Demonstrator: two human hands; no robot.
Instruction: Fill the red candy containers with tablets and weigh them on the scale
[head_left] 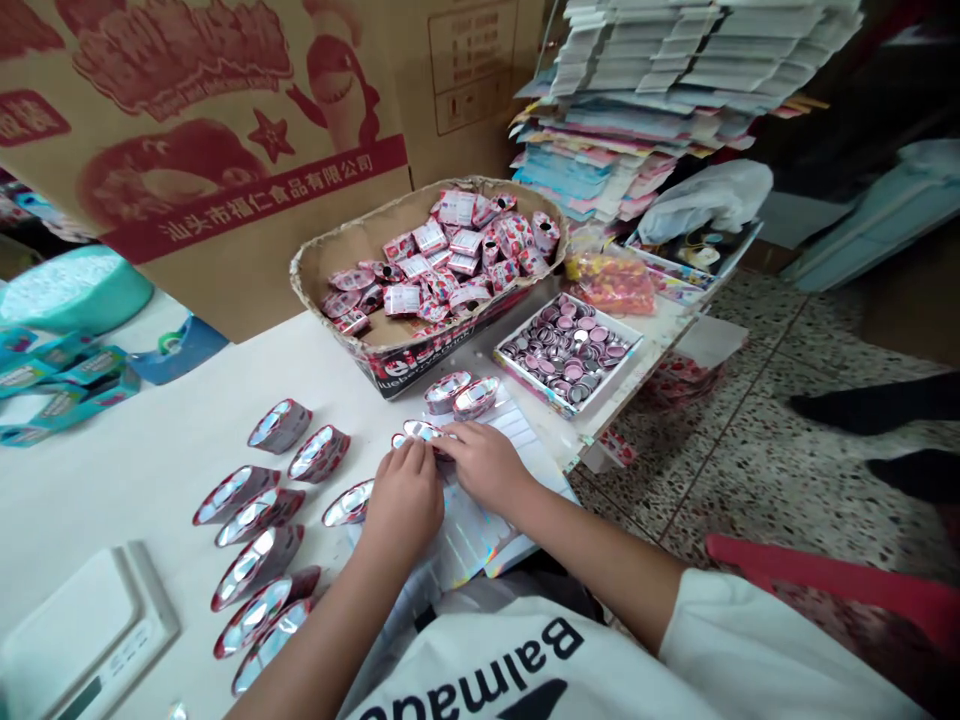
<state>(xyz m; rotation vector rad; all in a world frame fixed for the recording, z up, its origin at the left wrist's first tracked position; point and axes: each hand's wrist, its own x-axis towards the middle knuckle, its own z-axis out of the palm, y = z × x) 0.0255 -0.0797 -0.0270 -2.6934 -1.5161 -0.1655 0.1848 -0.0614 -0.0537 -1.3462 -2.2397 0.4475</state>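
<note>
My left hand (409, 490) has its fingers curled together on the near side of a small oval paper box (420, 430) with a shiny silver top. From the right, my right hand (489, 462) grips the same box, its fingertips at the top. Much of that box is hidden by my fingers. Just beyond it stand two similar boxes (475, 397). To the left of my left hand is another silver-topped box (348, 503). Shiny sticker sheets (457, 535) lie beneath my hands. A shallow tray (592, 395) of small round pink and silver pieces sits beyond my right hand.
A cut-down carton (304, 275) holds many red-patterned boxes. Several silver-topped boxes (259, 570) stand at left, near a white scale (82, 640). A large carton (247, 215), stacked cardboard (600, 150) and a bag of orange-yellow bits (611, 280) line the back.
</note>
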